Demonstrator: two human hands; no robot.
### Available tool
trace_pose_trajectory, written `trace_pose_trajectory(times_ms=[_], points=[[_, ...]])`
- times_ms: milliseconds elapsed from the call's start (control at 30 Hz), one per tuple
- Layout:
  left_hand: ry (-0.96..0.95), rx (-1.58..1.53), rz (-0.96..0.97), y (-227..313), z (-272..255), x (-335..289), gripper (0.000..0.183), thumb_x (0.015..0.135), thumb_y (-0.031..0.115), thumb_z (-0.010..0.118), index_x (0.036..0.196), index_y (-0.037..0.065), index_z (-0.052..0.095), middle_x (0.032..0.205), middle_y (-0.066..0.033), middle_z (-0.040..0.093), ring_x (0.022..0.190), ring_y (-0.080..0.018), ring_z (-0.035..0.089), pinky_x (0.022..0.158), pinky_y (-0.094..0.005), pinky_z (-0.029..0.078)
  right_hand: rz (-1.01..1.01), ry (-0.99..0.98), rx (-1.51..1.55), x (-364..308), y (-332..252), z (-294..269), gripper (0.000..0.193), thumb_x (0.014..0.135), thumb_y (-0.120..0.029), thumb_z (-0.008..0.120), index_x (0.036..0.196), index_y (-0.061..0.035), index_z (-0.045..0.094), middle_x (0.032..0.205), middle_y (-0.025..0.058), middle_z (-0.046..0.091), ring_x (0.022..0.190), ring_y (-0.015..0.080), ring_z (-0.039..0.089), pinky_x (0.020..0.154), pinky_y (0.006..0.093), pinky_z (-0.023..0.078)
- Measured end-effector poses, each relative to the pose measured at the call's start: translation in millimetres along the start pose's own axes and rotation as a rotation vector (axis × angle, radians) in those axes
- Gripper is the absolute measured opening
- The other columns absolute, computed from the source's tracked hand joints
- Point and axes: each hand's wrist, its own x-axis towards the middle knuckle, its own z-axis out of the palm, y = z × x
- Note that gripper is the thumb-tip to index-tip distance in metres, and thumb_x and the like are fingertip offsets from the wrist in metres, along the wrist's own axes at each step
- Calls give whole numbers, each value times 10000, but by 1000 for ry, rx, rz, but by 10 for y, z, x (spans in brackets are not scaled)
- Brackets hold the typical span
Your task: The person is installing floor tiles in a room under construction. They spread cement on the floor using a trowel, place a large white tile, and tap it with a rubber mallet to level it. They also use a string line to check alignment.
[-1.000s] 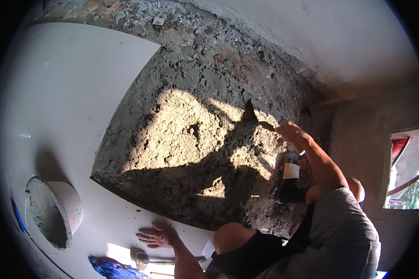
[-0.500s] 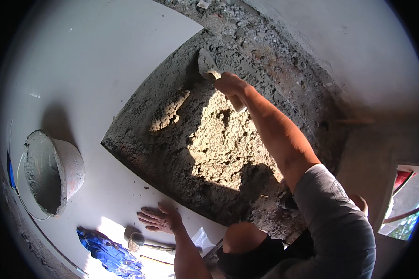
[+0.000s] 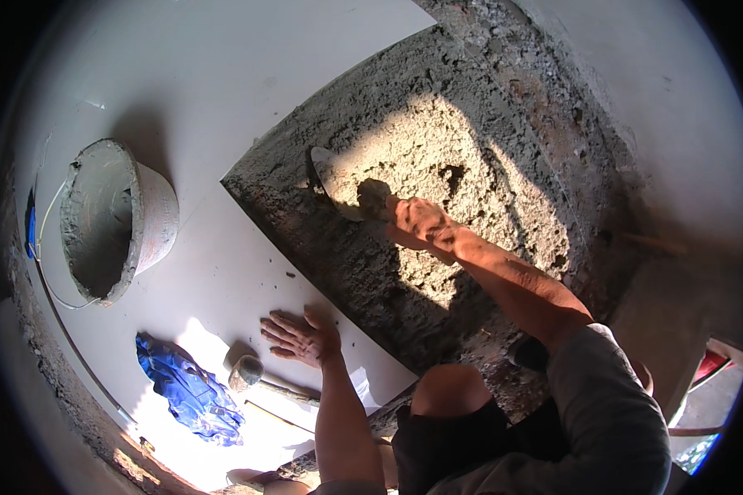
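Observation:
My right hand is closed round the handle of a trowel, whose pale blade rests on the rough grey mortar bed. The handle is mostly hidden in my fist. Below and to the left, my left hand lies flat with spread fingers on a smooth, light-coloured tile, close to the edge where the mortar begins. Sunlight falls on the middle of the mortar, and a dark hollow shows in its surface.
A mortar-crusted bucket with a wire handle stands on the tiles at left. Near my left hand lie a mallet and a crumpled blue cloth or bag. My bent knee is at the mortar's near edge; a wall rises at right.
My right hand has drawn the trowel from the far edge of the mortar toward the near left. My left hand stays flat on the tile. The whole view has shifted somewhat.

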Motion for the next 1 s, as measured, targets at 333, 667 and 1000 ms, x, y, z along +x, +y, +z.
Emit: trace_pose_trajectory(times_ms=[333, 667, 1000], points=[[61, -34, 45, -8, -29, -2, 712, 917, 491, 372, 1461, 95, 135, 1533, -105, 81, 1417, -289, 29, 1112, -529, 26, -747, -182, -1556, -633, 564, 244, 347, 847, -284, 625, 1041, -19, 512, 1062, 134, 541, 852, 176, 602, 778, 335, 466], [-43, -130, 13, -13, -102, 15, 768, 881, 480, 446, 1455, 76, 134, 1525, -160, 67, 1411, -338, 20, 1096, -571, 18, -682, 1290, -2140, 474, 620, -116, 345, 801, -178, 639, 1087, -14, 538, 1080, 122, 572, 905, 158, 587, 731, 273, 474], [-62, -140, 16, -29, -104, 22, 777, 880, 483, 448, 1452, 63, 134, 1520, -180, 55, 1409, -346, 13, 1097, -568, 5, -757, 1340, -3249, 1537, 1003, -38, 249, 839, -219, 512, 1033, -64, 534, 794, 125, 585, 691, 276, 611, 575, 359, 501]])
